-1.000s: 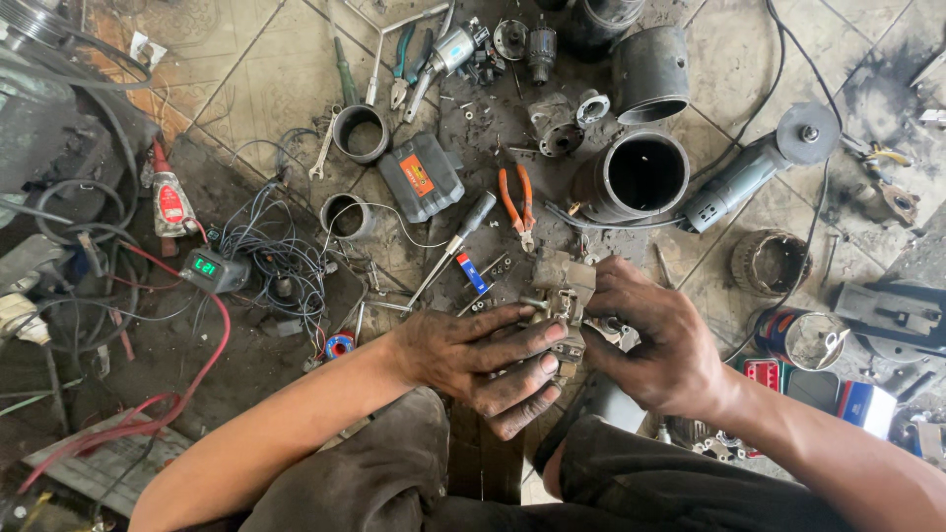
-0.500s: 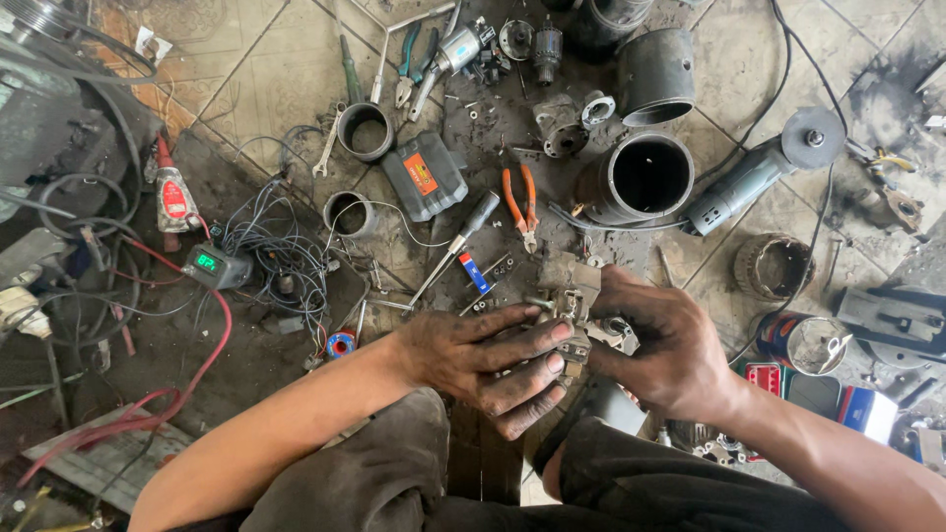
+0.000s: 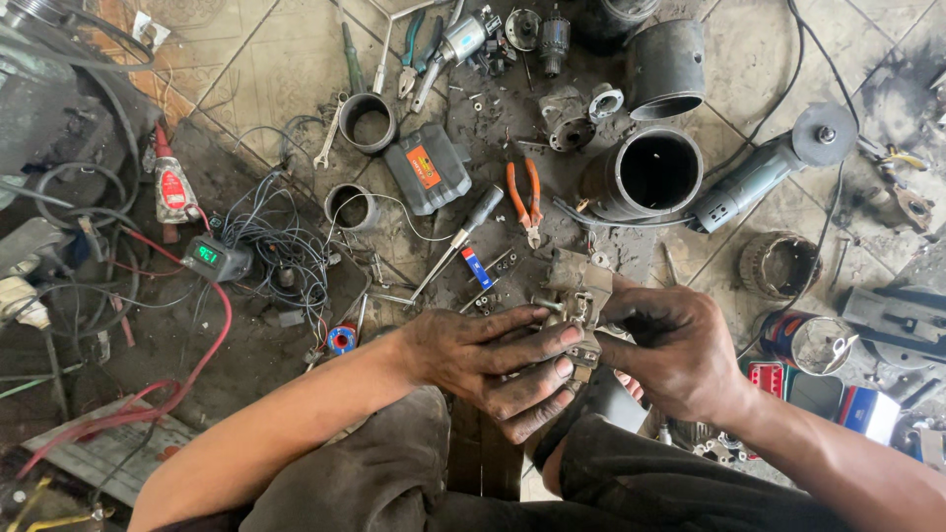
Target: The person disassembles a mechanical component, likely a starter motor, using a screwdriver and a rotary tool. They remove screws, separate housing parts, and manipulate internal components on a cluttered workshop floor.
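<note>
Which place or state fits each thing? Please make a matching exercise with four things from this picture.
Things:
1. pliers with orange handles
2. small metal part
3. angle grinder
4. glue bottle with red label

Places or states:
A. on the floor at the far left, beside the cables
B. held between the left hand and the right hand
C. on the floor to the right of the big black cylinder
D. on the floor between the grey battery pack and the big black cylinder

Pairs: 1-D, 2-B, 3-C, 4-A
</note>
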